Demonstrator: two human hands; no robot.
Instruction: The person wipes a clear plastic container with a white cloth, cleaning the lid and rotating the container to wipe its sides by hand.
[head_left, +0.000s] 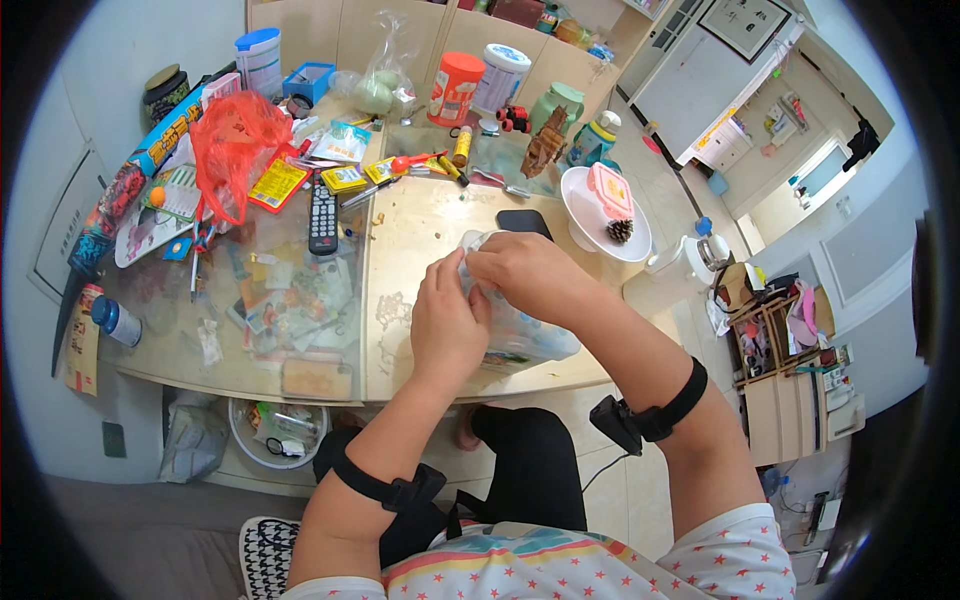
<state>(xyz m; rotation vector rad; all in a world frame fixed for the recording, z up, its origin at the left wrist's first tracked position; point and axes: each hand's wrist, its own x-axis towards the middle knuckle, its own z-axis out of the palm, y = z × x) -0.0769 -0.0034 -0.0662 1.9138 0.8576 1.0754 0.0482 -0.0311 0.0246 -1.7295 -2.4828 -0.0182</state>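
A whitish, partly see-through plastic package (525, 337) with blue spots and a green printed patch stands near the table's front edge, between my arms. My left hand (450, 315) holds its left side, fingers pointing up towards the top. From above, my right hand (517, 262) grips its upper end with bent fingers and covers most of that part. What my fingertips pinch there is hidden. Just behind my right hand lies a black smartphone (525, 223), partly covered by it.
To the right are a white footed dish (637, 238) holding a pink-lidded box (611, 191) and a pine cone (619, 231), and a pitcher (667, 274). At left lie a remote control (323, 214) and a red plastic bag (236, 142). Canisters (455, 90) stand behind; a waste bin (234, 431) sits below.
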